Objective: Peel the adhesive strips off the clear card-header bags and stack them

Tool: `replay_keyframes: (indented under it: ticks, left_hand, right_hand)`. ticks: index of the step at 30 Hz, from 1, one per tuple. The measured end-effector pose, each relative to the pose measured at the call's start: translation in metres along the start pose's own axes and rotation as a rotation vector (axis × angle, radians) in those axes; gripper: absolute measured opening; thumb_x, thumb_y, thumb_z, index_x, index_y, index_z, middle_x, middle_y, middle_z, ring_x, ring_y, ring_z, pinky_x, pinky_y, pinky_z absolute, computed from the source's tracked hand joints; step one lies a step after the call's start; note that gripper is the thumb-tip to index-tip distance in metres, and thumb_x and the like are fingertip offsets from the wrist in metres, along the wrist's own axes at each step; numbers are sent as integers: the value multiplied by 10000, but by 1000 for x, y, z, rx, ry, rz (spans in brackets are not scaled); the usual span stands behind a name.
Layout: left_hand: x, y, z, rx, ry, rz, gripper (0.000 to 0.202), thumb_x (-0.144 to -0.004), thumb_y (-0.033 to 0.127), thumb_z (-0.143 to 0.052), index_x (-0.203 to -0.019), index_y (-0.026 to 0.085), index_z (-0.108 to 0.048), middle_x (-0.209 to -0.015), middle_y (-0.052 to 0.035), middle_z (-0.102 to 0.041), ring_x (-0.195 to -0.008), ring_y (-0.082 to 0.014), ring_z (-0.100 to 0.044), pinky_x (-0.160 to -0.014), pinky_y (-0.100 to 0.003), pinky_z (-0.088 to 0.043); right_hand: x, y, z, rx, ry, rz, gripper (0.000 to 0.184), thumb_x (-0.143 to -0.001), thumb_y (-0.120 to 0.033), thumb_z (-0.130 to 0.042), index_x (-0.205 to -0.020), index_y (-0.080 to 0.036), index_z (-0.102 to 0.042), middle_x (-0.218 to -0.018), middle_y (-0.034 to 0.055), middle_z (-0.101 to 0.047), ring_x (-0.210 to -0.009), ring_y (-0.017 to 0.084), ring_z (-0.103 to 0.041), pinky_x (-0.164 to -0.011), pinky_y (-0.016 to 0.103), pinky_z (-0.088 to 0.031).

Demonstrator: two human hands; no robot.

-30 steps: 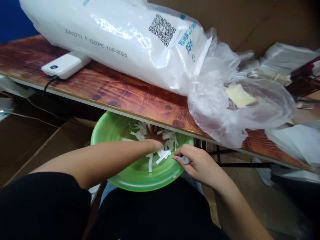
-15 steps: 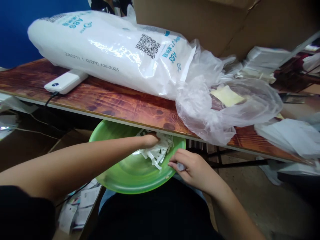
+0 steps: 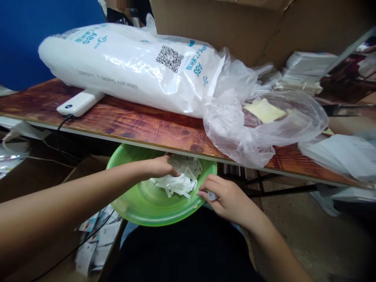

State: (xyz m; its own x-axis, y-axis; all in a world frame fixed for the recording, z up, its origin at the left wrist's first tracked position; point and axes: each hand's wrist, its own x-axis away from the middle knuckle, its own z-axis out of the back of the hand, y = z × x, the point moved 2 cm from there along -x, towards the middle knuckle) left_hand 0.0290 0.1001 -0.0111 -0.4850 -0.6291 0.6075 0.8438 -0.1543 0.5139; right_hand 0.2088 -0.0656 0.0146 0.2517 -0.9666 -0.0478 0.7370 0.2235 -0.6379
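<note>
A green plastic basin (image 3: 126, 207) rests over my lap, its far side under the table edge. A loose pile of short white strips (image 3: 179, 186) lies in it. My left hand (image 3: 161, 166) is over the far part of the pile, a finger stretched out and touching the strips, the thumb apart; its other fingers are partly hidden. At the basin's right rim, my right hand (image 3: 219, 194) is closed around a small whitish translucent piece (image 3: 211, 196), whose kind I cannot make out. That hand's fingertips are close against the rim.
On the wooden table (image 3: 141, 129) lie a big white ABS bag (image 3: 123, 62), a white plugged-in device (image 3: 80, 102) and a clear plastic bag (image 3: 235, 129). A cardboard box (image 3: 217, 19) stands behind. Printed packets (image 3: 102, 235) fill a box low on the left.
My left hand has drawn back leftward from deep in the pile, and the strips have shifted into a flatter heap. My right hand stays at the rim. The view has shifted slightly.
</note>
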Motion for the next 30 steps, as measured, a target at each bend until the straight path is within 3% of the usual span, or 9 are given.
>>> replay_keyframes:
  ticks: [7,9,12,14,17,19,21,26,30]
  left_hand:
    - [15,-2,10,-212,180,-64,462,-762,357,-571,-1172,163,-660,-1184,-131,-656,-1123,-317,-575,-938,-371,-420]
    - [16,-2,11,-171,187,-67,389,-805,430,-521,-1007,171,-729,-1008,-109,-721,-946,-280,-644,-825,-345,-461]
    - [18,-4,14,107,196,-32,510,-760,618,-536,-815,156,-743,-799,-103,-733,-780,-259,-653,-695,-332,-473]
    - [21,-5,16,450,123,-47,556,-729,645,-578,-890,135,-730,-888,-122,-734,-918,-268,-647,-797,-334,-474]
    - [28,0,15,956,-253,-141,651,-795,661,-483,-1157,144,-642,-1255,-128,-616,-1220,-262,-517,-989,-357,-414]
    - [35,4,14,1135,-493,-189,780,-813,727,-341,-1301,151,-537,-1422,-119,-464,-1342,-270,-385,-1040,-394,-383]
    - [41,7,14,1199,-610,-222,921,-783,795,-226,-1392,133,-428,-1489,-125,-360,-1399,-279,-281,-1069,-421,-355]
    - [48,13,13,1214,-648,-266,1048,-718,863,-156,-1440,127,-343,-1509,-125,-318,-1419,-284,-226,-1093,-436,-326]
    - [44,17,9,919,-439,-198,741,-781,697,-477,-1324,193,-511,-1411,-97,-482,-1308,-287,-431,-1058,-401,-374]
  right_hand:
    - [-2,-1,-2,-53,80,62,160,-918,-249,-486,-924,-180,-630,-825,33,-593,-740,125,-553,-688,252,-438]
    - [-4,-3,-1,-101,116,64,148,-909,-252,-507,-907,-179,-635,-813,31,-598,-724,120,-550,-679,248,-436]
    - [-7,-5,1,-238,207,37,130,-885,-265,-559,-877,-180,-656,-801,31,-614,-737,121,-567,-704,249,-449]
    - [-8,-6,2,-384,286,-44,124,-859,-285,-606,-836,-181,-669,-793,29,-629,-730,118,-579,-689,239,-459]
    - [-9,-3,0,-752,336,-272,183,-823,-354,-656,-804,-173,-658,-714,6,-627,-529,70,-532,-480,189,-408]
    - [-10,-1,-2,-1042,318,-380,248,-821,-414,-649,-816,-166,-637,-648,-13,-610,-393,46,-467,-345,163,-302]
    - [-12,2,-3,-1274,297,-416,299,-841,-461,-607,-822,-162,-615,-615,-14,-605,-339,53,-465,-291,153,-254]
    - [-15,9,-3,-1502,267,-419,369,-903,-510,-475,-847,-160,-580,-592,7,-624,-309,60,-471,-289,147,-231]
    - [-13,16,-3,-1347,315,-422,313,-866,-489,-547,-824,-178,-540,-587,-19,-609,-308,28,-364,-327,162,-176]
